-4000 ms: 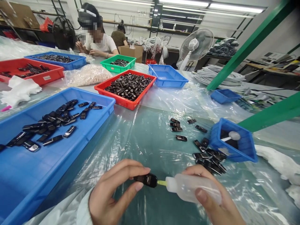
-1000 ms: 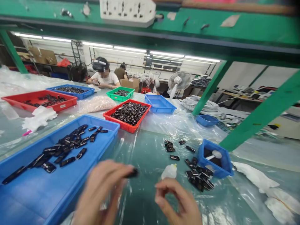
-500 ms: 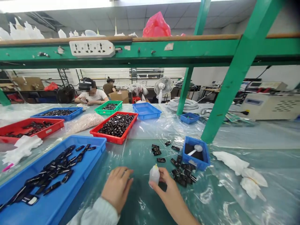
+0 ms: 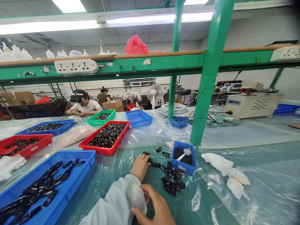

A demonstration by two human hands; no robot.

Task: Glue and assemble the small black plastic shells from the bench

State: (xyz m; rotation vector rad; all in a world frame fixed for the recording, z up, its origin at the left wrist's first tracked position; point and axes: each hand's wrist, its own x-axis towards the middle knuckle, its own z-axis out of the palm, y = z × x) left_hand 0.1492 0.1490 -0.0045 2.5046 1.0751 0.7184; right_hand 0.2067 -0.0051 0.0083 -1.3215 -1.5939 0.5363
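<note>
My left hand (image 4: 140, 166) reaches forward over the green mat, its fingers closed down on a small black plastic part (image 4: 147, 153). Other black parts (image 4: 172, 181) lie loose just to its right. In my right hand (image 4: 157, 206) is a translucent white squeeze bottle (image 4: 138, 198) with a yellowish tip, held upright between thumb and fingers. The bottle stands in front of my left sleeve and covers some of it. A small blue bin (image 4: 193, 168) beyond the loose parts holds black material and a white spoon (image 4: 184, 154).
A large blue tray (image 4: 87, 163) of black parts lies at left; a red tray (image 4: 112, 150) full of them sits behind. A green upright post (image 4: 203, 93) rises right of centre. White crumpled cloths (image 4: 220, 164) lie at right. A co-worker (image 4: 85, 106) sits across the table.
My left hand has moved forward and right onto the black parts, its fingers closing. My right hand, with the bottle, has come nearer and left. The camera view has tilted up and turned right.
</note>
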